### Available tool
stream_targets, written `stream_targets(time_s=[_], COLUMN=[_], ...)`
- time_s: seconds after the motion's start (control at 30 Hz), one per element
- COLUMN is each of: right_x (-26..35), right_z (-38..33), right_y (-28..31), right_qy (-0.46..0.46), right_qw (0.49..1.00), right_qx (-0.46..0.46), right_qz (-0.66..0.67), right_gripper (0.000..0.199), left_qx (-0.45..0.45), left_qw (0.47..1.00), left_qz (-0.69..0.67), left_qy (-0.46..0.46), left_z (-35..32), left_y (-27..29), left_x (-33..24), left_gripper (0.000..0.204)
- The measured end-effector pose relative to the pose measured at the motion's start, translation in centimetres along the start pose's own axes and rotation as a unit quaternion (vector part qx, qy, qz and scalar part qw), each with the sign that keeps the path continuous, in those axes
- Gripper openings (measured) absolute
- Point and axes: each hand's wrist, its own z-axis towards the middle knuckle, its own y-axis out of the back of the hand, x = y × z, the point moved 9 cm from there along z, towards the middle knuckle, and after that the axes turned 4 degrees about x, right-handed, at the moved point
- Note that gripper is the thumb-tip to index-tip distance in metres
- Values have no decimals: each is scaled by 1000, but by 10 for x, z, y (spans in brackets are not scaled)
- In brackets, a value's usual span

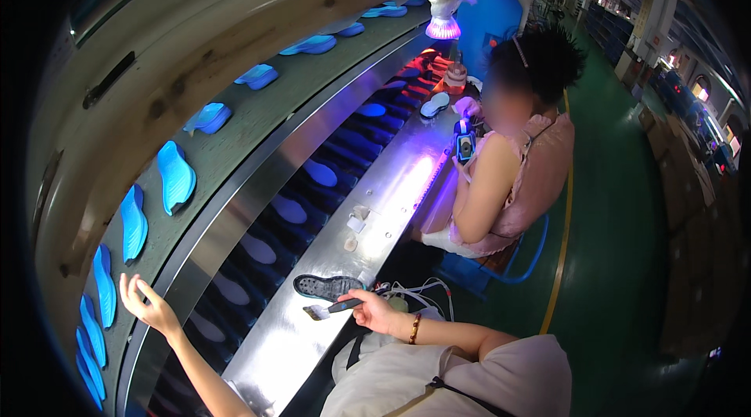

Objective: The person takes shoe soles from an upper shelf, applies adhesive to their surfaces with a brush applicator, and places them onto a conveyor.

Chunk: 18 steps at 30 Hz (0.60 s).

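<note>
My left hand point(149, 307) reaches out over the edge of the upper conveyor belt, its fingers spread and nothing in them. Nearest to it are a blue shoe sole point(104, 282) and another blue sole point(134, 223) lying on the green belt point(227, 152). My right hand point(374, 312) is closed around the dark handle of a flat brush point(319, 312), whose bristles point left over the metal bench. Just beyond the brush, a dark-rimmed shoe sole point(327, 286) lies on the metal bench point(275, 354).
A co-worker point(532, 182) sits at the bench on a blue-framed stool point(516, 270), holding a sole point(465, 145). A lit lamp point(443, 19) hangs above a bottle point(455, 77). Pale soles point(289, 210) rest on a lower rack beside the bench. White cables point(426, 290) are near my right hand.
</note>
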Motion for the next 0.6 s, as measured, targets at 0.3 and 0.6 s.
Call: stream_targets(time_s=[0.3, 0.6], right_x=[20, 33], right_z=[5, 14], right_y=[20, 31], right_qy=[-9, -25], right_qw=[1000, 1000], right_qx=[4, 5], right_qz=[3, 5], right_gripper=[30, 30], left_qx=[57, 82], left_qw=[956, 936], left_qz=[273, 310], left_qy=[92, 148], left_z=[3, 3], left_y=[-32, -30], left_x=[24, 25], left_gripper=[34, 32])
